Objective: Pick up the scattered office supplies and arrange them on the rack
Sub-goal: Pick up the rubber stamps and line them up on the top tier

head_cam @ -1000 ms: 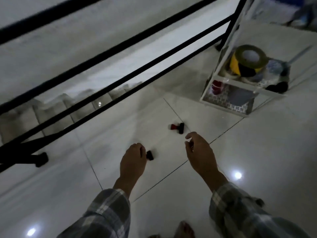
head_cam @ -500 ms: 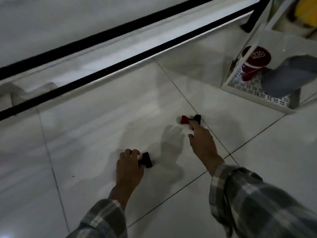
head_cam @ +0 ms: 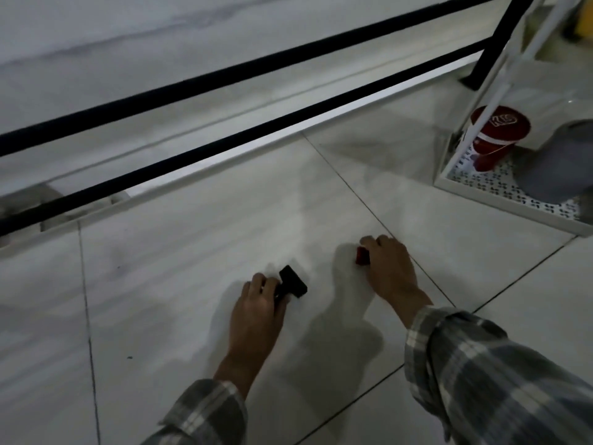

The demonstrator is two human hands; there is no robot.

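A small black stamp (head_cam: 292, 282) lies on the white floor tiles, and my left hand (head_cam: 259, 309) has its fingers closed around its handle end. To the right, a red and black stamp (head_cam: 362, 255) shows only its red end, the rest hidden under my right hand (head_cam: 390, 272), which is closed over it. The white rack (head_cam: 487, 187) stands at the far right, its lowest perforated shelf holding a red cup (head_cam: 494, 136) and a grey object (head_cam: 558, 162).
A black metal railing (head_cam: 244, 136) runs across the floor edge behind the hands, with a stairwell beyond. Its black post (head_cam: 500, 40) stands just left of the rack. Plaid sleeves cover both forearms.
The camera dropped closer to the floor. Both hands reached forward; the left closed on the black stamp, and the right moved onto the red and black stamp and covered it.
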